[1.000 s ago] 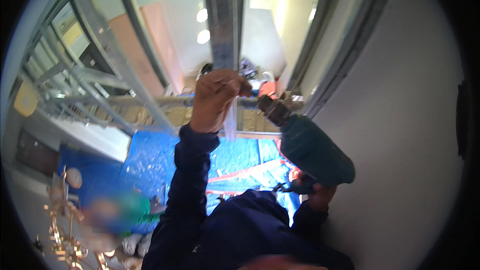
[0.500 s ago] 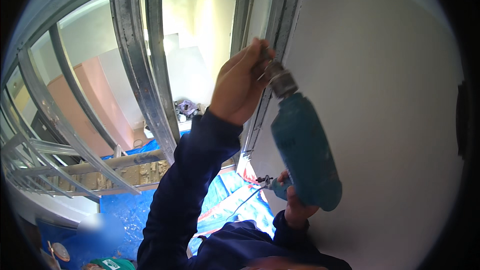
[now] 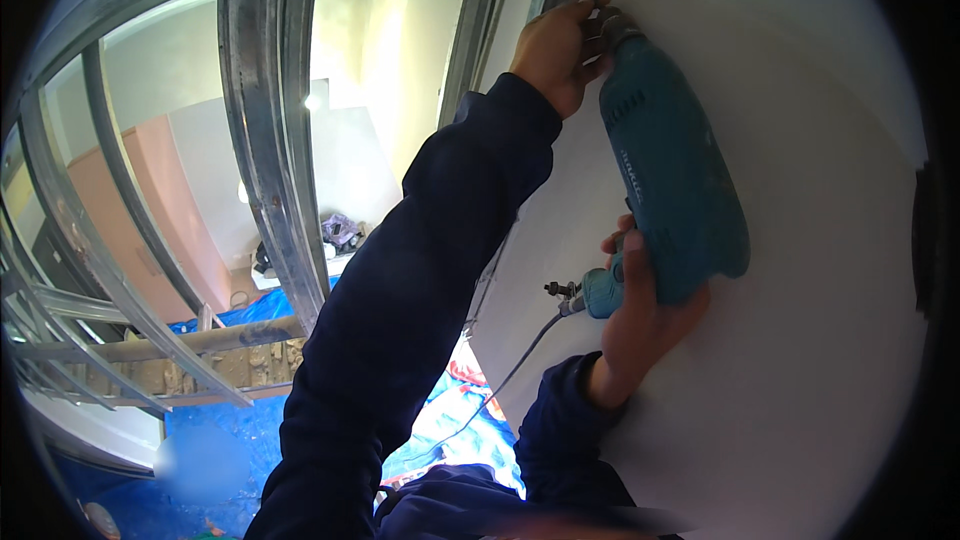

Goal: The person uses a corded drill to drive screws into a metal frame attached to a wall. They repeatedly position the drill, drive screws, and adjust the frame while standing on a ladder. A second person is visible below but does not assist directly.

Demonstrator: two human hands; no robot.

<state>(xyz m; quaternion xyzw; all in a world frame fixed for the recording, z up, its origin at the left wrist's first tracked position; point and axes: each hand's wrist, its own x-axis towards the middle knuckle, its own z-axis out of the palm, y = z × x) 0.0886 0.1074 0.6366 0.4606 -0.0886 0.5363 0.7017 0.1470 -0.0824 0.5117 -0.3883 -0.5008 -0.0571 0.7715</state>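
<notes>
Up high, as I see it:
Drill: teal corded power drill [image 3: 670,170], long axis pointing up toward the top corner of the white wall panel [image 3: 800,360], nose beside the grey metal stud [image 3: 262,140] frame.
Left hand [image 3: 555,50]: nearer the nose, fingers curled about the chuck end.
Right hand [image 3: 640,315]: closed round the drill's grip, below.

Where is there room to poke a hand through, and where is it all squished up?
Open gaps run between the metal studs left of the white board. It is crowded at the board's top edge, where the left hand and the teal drill, gripped by the right hand, meet.
</notes>
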